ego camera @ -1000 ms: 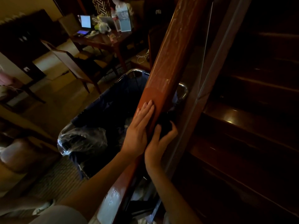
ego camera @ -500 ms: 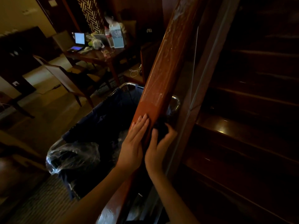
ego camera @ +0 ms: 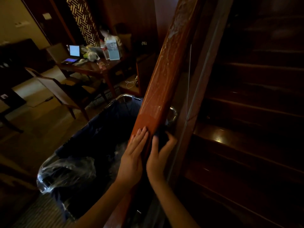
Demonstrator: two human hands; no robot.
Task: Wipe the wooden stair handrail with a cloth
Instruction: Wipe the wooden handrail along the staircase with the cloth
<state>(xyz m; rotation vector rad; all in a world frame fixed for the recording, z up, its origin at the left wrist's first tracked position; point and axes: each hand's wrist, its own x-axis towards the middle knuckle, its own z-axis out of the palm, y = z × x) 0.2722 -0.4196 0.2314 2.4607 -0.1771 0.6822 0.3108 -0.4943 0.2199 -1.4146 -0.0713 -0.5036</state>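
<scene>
The wooden handrail [ego camera: 164, 79] runs up from bottom centre to the top right, dull and streaked above, darker and glossy near my hands. My left hand [ego camera: 133, 158] lies flat with straight fingers on the rail's left face. My right hand [ego camera: 158, 160] is on the rail's right side, thumb and fingers wrapped round a dark cloth [ego camera: 162, 137] and holding it against the wood. Most of the cloth is lost in shadow.
A dark blue laundry cart [ego camera: 102, 129] with a chrome rim stands just left of the rail, a clear plastic bag [ego camera: 65, 175] at its near end. Dark wooden stairs [ego camera: 246, 112] rise on the right. A cluttered table [ego camera: 92, 68] and a chair [ego camera: 54, 86] stand behind.
Both hands stay at nearly the same spot on the rail. The view has swung a little, so the cart and table sit lower and further right in the frame.
</scene>
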